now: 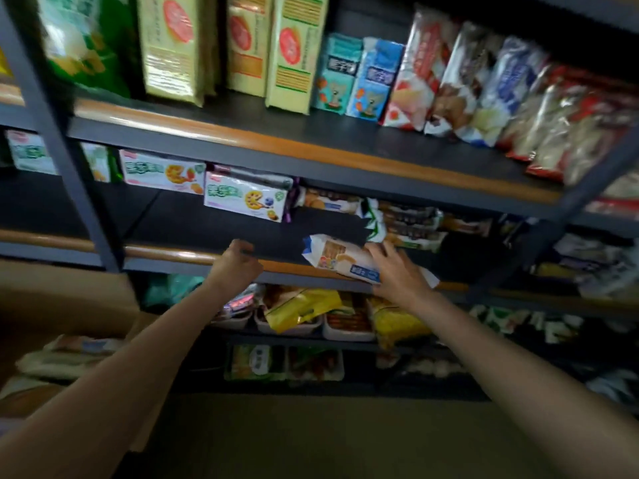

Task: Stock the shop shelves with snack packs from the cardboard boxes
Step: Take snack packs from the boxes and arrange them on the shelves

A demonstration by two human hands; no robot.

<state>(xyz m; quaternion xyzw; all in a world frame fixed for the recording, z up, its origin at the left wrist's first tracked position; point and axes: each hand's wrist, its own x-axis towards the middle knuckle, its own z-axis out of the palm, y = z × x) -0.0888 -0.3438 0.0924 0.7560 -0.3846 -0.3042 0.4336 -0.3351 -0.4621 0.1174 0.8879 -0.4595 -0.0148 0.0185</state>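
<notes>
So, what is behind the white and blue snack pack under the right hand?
Behind the white and blue snack pack lies a stack of flat packs deeper on the middle shelf. The right hand covers the pack's right end, so that part is hidden.

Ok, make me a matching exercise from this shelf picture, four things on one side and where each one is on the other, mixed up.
Things:
1. tall yellow packs
2. white and blue snack pack
3. left hand
4. white trays

Places:
A. shelf below the hands
B. top shelf
C. middle shelf's wooden edge, holding nothing
D. middle shelf, under the right hand

Pairs: 1-B, 2-D, 3-C, 4-A
</notes>
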